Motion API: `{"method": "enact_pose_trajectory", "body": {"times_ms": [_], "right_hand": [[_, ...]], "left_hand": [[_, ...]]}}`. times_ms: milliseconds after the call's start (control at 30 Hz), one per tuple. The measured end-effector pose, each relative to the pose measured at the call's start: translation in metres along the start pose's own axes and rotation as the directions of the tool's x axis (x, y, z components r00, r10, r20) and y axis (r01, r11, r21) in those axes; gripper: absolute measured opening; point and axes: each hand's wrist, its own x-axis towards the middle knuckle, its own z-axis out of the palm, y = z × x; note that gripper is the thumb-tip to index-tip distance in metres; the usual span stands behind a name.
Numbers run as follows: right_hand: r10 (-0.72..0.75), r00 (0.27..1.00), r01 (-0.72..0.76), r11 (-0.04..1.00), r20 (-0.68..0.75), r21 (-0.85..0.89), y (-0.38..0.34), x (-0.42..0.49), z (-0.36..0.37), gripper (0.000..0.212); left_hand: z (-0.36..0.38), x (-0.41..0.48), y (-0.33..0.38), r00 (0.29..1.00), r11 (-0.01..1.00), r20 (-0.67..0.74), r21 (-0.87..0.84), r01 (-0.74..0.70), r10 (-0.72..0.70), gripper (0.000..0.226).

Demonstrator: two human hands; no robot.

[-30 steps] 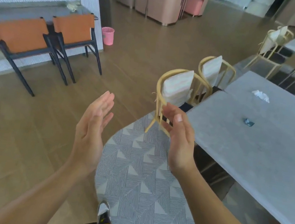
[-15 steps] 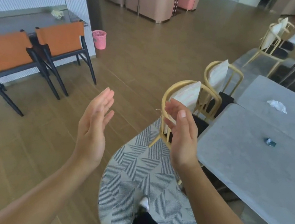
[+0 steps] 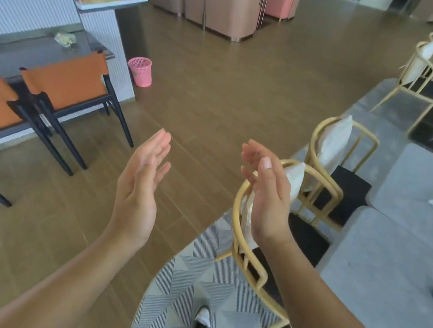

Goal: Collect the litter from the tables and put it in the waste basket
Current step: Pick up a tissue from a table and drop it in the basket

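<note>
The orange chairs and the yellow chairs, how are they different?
The orange chairs have flat orange backs and thin black legs; the yellow chairs have curved pale yellow frames with open bars. The yellow chairs hold white cushions against their backs, the orange chairs hold none. The orange chairs stand at the dark table on the left, the yellow chairs at the grey tables on the right. All are pushed up to a table, with nobody sitting.

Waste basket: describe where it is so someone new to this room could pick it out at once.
Look to the far left, where a white ribbed counter runs behind two orange-backed chairs. The waste basket stands on the wooden floor at that counter's end, just right of the nearer chair. It is the only small pink mesh bin with an open top; the other pink thing, a padded seat, sits much farther back.
</note>
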Motion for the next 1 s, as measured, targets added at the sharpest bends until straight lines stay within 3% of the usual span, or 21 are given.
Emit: {"method": "enact_pose_trajectory", "body": {"times_ms": [433,1000], "right_hand": [[-0.004,0.999,0.002,0.999,-0.042,-0.044,0.057,0.188,0.006,0.046],[-0.059,0.952,0.028,0.994,-0.301,-0.104,0.135,0.44,0.102,0.042]], "left_hand": [[0.026,0.2,-0.069,0.999,1.0,0.032,-0.028,-0.005,0.005,0.042],[-0.009,0.503,-0.152,0.974,0.998,0.226,-0.065,0.012,0.003,0.044]]}}
